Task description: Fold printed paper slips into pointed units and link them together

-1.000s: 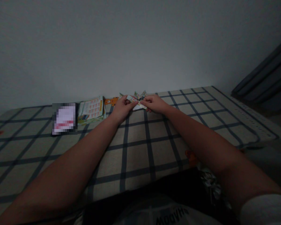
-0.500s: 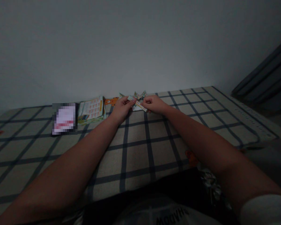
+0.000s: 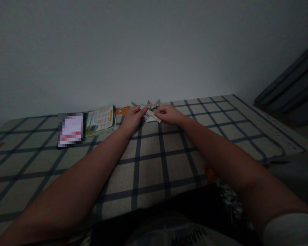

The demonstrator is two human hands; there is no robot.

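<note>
Both my arms stretch forward over a checked cloth (image 3: 154, 160). My left hand (image 3: 132, 118) and my right hand (image 3: 169, 114) meet at the far edge near the wall. Between them they pinch a small folded piece of printed paper (image 3: 151, 115), the fingers of both hands closed on it. Just behind the hands lie a few more small folded paper pieces (image 3: 154, 103) on the cloth.
A stack of printed booklets (image 3: 100, 120) lies left of my left hand, with a blurred-out card (image 3: 71, 129) further left. A plain wall rises right behind the cloth. Dark curtain folds (image 3: 292, 89) hang at the right. The room is dim.
The folded paper has been turned slightly between my fingers and my hands sit a little closer together. The arms have hardly moved.
</note>
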